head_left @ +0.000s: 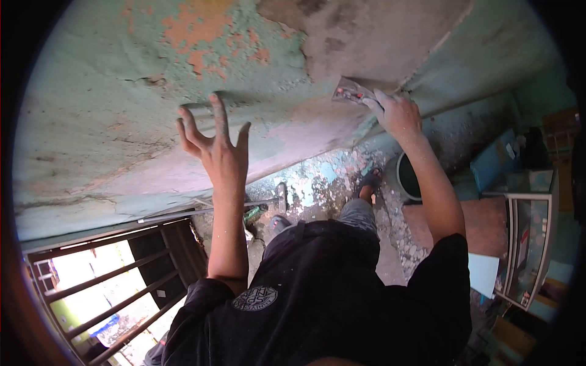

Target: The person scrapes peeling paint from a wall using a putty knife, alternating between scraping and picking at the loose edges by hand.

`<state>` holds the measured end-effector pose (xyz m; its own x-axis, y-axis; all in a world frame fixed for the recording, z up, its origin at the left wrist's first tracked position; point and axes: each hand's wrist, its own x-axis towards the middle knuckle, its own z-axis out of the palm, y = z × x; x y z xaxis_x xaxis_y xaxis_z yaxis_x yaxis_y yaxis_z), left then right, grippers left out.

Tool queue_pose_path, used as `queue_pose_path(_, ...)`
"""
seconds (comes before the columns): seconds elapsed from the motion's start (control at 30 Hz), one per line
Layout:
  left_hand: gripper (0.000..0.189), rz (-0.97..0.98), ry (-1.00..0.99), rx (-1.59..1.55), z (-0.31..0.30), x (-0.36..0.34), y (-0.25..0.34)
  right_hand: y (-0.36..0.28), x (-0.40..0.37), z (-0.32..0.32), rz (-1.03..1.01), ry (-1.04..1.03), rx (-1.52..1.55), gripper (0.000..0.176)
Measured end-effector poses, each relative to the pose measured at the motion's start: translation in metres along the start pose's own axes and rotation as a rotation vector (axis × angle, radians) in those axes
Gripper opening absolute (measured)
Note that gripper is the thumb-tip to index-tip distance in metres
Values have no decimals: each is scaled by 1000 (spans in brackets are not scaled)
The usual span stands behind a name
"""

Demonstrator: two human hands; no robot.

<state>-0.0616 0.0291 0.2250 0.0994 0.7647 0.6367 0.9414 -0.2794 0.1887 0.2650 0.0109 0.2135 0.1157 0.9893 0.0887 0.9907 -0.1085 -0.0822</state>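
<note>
My right hand is closed round a scraper, a flat wide-bladed tool whose blade lies against the wall. Around the blade the wall changes from flaking green paint to a bare grey-brown patch. My left hand is raised with its fingers spread, fingertips at or very near the green surface; it holds nothing. Orange spots show where paint has come off above the left hand. Pale dust covers the fingers of my right hand.
Paint flakes litter the floor along the wall's foot. A dark round bucket stands below my right arm. To the right is a glass-fronted cabinet beside a brown board. A barred window lies at lower left.
</note>
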Motion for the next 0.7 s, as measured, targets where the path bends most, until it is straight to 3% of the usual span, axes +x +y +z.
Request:
queue_pose_path(0.1, 89, -17, 18, 9, 3, -1, 2, 5, -2, 4, -18, 64, -17, 42)
queue_pose_path(0.3, 89, -11, 15, -29, 0, -1, 1, 6, 3, -9, -1, -9, -68, 41)
queue_pose_path(0.37, 86, -29, 22, -17, 4, -1, 3, 5, -3, 2, -54, 97, -67, 39)
queue_pose_path(0.5, 88, -26, 3, -22, 0, -1, 0, 12, 2, -11, 16, 3, -87, 39)
queue_pose_path(0.63, 87, -43, 29, -25, 5, -2, 2, 5, -2, 2, -110, 100, -97, 39)
queue_pose_path(0.7, 87, -59, 26, -36, -1, -2, 0, 4, -3, -5, -73, 44, -54, 43)
